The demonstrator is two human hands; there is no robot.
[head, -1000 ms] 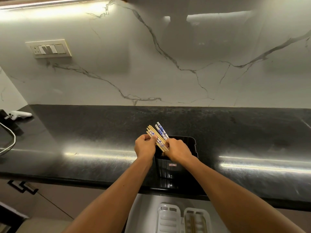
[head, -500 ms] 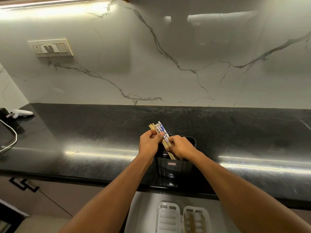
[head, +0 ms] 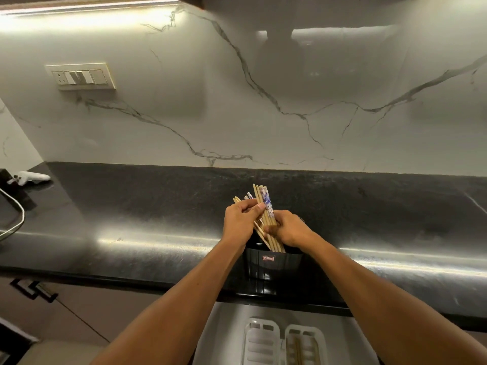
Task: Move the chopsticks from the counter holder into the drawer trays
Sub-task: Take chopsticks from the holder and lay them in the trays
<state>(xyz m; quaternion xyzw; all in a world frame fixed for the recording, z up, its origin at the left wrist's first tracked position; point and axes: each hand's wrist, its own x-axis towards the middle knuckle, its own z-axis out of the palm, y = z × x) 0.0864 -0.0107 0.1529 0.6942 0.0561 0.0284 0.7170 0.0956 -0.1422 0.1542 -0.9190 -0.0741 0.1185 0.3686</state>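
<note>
Between both hands [head: 238, 222] [head: 288, 229], chopsticks [head: 266, 206] (fanned) stand gripped.

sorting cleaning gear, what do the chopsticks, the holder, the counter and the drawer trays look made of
Chopsticks: seemingly bamboo or wood, matte tan; some have blue and white patterned tops.
Holder: likely plastic, glossy black, ribbed wall with a small label.
Counter: looks like polished dark stone, faint veining and bright light streaks.
Drawer trays: probably white moulded plastic, with slotted compartments.

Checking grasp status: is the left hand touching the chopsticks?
Touching. The head view shows the left hand with fingers wrapped around the chopsticks above the black holder.
</note>
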